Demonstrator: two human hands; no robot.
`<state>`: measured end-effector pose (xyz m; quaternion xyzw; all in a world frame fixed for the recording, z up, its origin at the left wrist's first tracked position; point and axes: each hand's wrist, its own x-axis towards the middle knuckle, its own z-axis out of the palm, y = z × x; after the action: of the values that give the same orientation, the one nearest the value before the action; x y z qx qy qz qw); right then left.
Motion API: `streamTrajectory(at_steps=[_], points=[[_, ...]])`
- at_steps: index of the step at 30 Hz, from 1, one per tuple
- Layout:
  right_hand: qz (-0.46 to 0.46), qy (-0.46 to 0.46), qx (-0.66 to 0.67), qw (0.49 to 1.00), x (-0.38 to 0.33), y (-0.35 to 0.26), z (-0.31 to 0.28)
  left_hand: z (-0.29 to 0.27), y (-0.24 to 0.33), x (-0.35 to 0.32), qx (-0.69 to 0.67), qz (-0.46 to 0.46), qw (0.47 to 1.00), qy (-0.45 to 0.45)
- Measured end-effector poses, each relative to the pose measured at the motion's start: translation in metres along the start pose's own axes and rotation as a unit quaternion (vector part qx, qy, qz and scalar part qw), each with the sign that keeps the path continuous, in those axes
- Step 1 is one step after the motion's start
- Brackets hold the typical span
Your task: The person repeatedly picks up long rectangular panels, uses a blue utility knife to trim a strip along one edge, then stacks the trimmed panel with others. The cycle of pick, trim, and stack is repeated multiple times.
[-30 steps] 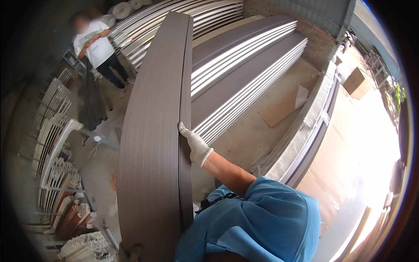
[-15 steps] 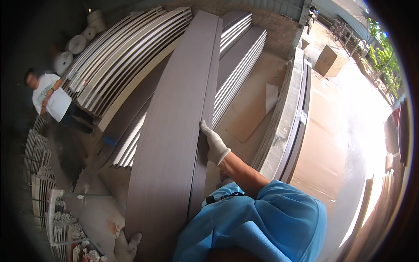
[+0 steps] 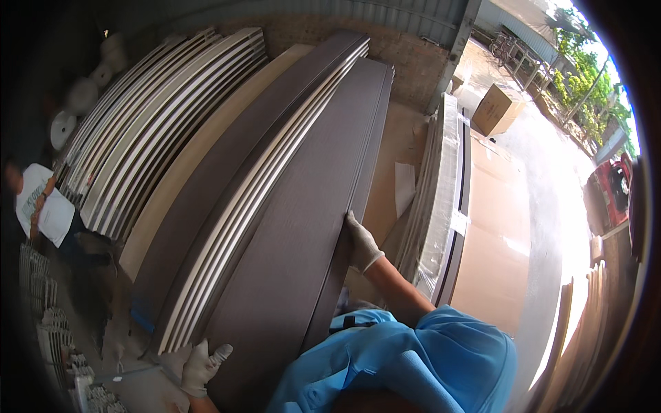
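Observation:
A long, dark brown panel with a groove along its right side slants away from me, its far end over the right-hand stack. My right hand, in a white knit glove, grips the panel's right edge; the thumb lies along the edge and the other fingers are mostly hidden. At the panel's near left edge is my gloved left hand, thumb over the top face and fingers at the side, partly hidden. Left of the panel lies a stack of similar brown panels with pale edges.
More stacked boards stand at the far left, near a person in a white shirt. On the right lie plastic-wrapped lengths, a flat cardboard sheet and a cardboard box. Metal racks line the lower left.
The panel has moved right and its far end is lower, over the right-hand stack. My right hand has shifted right and nearer with it; the left stack shows more fully.

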<state>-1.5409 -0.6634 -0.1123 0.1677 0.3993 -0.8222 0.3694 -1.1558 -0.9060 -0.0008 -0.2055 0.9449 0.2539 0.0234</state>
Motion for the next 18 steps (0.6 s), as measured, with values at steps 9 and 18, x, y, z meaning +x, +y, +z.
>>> streamTrajectory(at_steps=[9, 18], points=[[0.023, 0.051, 0.002, 0.998, 0.1, -0.081, -0.01, -0.017, 0.048, 0.17, -0.051, -0.054, 0.993, -0.09], [-0.012, 0.08, 0.025, 0.996, 0.263, -0.205, -0.046, 0.032, 0.103, 0.361, 0.01, -0.23, 0.923, -0.308]])
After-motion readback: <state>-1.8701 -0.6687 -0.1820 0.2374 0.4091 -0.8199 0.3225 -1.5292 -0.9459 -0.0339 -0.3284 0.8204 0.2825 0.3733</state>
